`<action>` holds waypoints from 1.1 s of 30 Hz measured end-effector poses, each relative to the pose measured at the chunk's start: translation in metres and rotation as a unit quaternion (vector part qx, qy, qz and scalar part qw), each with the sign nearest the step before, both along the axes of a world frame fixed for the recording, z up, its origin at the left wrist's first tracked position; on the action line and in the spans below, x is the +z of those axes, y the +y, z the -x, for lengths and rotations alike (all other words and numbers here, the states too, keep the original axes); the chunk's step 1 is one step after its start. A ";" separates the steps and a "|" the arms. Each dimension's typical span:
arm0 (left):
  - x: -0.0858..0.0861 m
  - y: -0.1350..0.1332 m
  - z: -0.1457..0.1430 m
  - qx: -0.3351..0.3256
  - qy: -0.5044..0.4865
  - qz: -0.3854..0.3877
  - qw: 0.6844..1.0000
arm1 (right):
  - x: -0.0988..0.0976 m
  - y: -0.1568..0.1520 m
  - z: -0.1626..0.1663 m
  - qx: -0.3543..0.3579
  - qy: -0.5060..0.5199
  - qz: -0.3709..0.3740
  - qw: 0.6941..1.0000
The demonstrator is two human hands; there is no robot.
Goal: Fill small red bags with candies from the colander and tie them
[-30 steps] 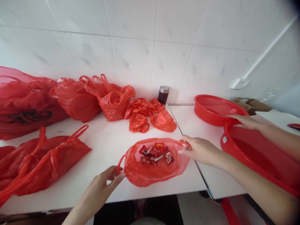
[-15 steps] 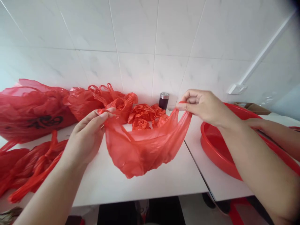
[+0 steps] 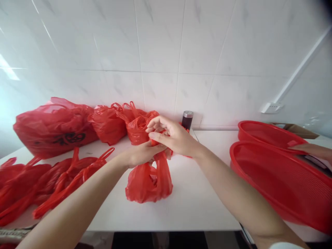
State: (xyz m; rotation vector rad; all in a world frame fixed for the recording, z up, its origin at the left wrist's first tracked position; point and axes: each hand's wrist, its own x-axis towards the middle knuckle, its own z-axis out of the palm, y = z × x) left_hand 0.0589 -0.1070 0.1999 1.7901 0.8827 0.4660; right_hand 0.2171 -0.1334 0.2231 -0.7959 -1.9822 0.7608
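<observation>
Hands [image 3: 142, 153] [image 3: 178, 136] and forearms [image 3: 230, 186] are bare; a white sleeve [image 3: 285, 246] edges the right arm.

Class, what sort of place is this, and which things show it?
Probably an indoor workroom: red plastic bags sit on a white table, two red baskets stand at the right, and a tiled wall rises behind.

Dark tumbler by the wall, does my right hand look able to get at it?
Probably yes, though your right hand is busy at the gathered top of the red bag. The tumbler stands beyond it, its silver lid and upper side uncovered.
</observation>
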 end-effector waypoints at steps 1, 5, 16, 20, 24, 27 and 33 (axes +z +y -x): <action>-0.003 0.002 0.004 0.015 -0.014 0.023 1.000 | -0.008 0.002 -0.003 0.003 0.001 0.025 1.000; -0.016 0.010 0.019 0.031 -0.024 0.092 0.995 | -0.044 0.009 -0.012 0.050 0.023 0.134 0.989; -0.020 0.010 0.043 -0.033 -0.105 0.145 0.983 | -0.043 -0.039 0.000 0.008 0.033 0.049 0.998; -0.013 0.006 0.049 -0.084 -0.090 0.069 0.990 | -0.044 -0.045 0.003 0.010 0.068 0.022 0.997; -0.019 0.003 0.043 -0.095 0.027 -0.086 0.991 | -0.080 -0.012 0.008 -0.056 0.128 0.132 0.981; -0.038 -0.001 0.032 0.032 0.080 -0.274 0.958 | -0.107 0.005 0.011 -0.045 0.149 0.191 0.969; -0.064 -0.011 0.022 0.107 0.027 -0.380 0.918 | -0.121 0.007 0.007 0.085 0.164 0.277 0.943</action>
